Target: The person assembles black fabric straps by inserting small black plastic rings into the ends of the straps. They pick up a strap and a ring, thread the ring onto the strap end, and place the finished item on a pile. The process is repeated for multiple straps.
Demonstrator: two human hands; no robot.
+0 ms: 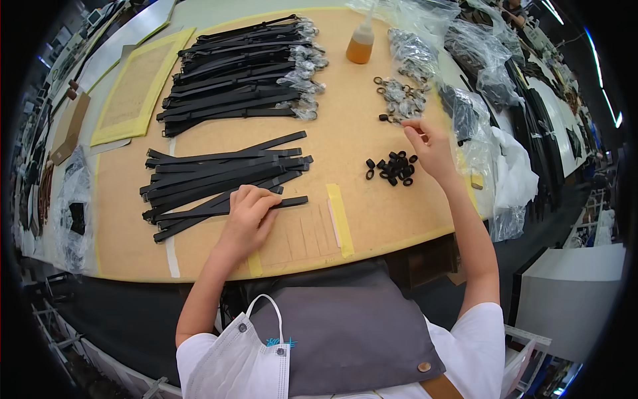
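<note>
My left hand (250, 211) is closed with its fingers around a black strap (292, 201), whose free end sticks out to the right. That strap is at the near side of a loose fan of black straps (226, 176) lying on the table. Over to the right, my right hand (428, 143) is raised with thumb and fingers pinched together; whatever they hold, if anything, is too small to make out. Just beyond its fingertips lie metal clasps wrapped in clear plastic (404, 100). A pile of small black loops (395, 167) sits below and left of that hand.
Farther back lies a neat stack of black straps (232, 73) with plastic-wrapped ends. A bottle of amber liquid (359, 45) stands near the far edge. Clear plastic bags (482, 60) crowd the right side. A yellow-edged board (141, 86) lies left; yellow tape (341, 223) marks the table front.
</note>
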